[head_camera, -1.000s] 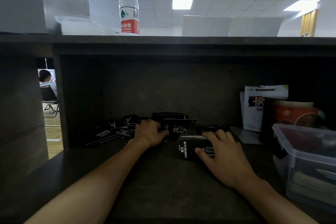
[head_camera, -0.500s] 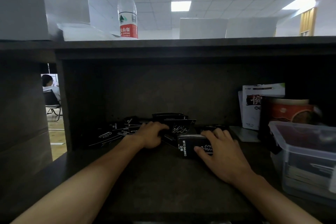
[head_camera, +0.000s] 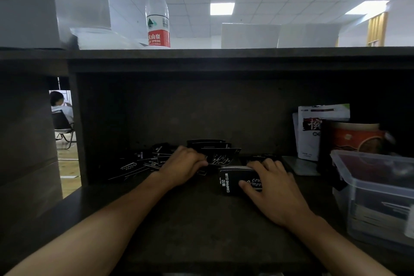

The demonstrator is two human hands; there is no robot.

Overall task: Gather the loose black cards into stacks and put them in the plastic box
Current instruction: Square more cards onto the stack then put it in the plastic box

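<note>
— Little has moved since a second ago: the left hand (head_camera: 183, 167) sits a touch further into the loose cards (head_camera: 143, 163), and the right hand (head_camera: 272, 188) stays on the stack (head_camera: 234, 180).

— How are the hands set?

— Right hand holds the stack on the table (head_camera: 201, 226), thumb at its near edge, fingers curled over the far edge. Left hand lies over the scattered cards with fingers bent; whether it pinches one I cannot tell.

— And the box (head_camera: 378, 195)?

— At the far right, well apart from the stack, open at the top, with cards seemingly inside already.

— What makes this step go well?

— I'd rake a few cards at a time toward the stack, keep the right hand steady as a stop, and square the edges before lifting, or the slick cards may fan out.
</note>
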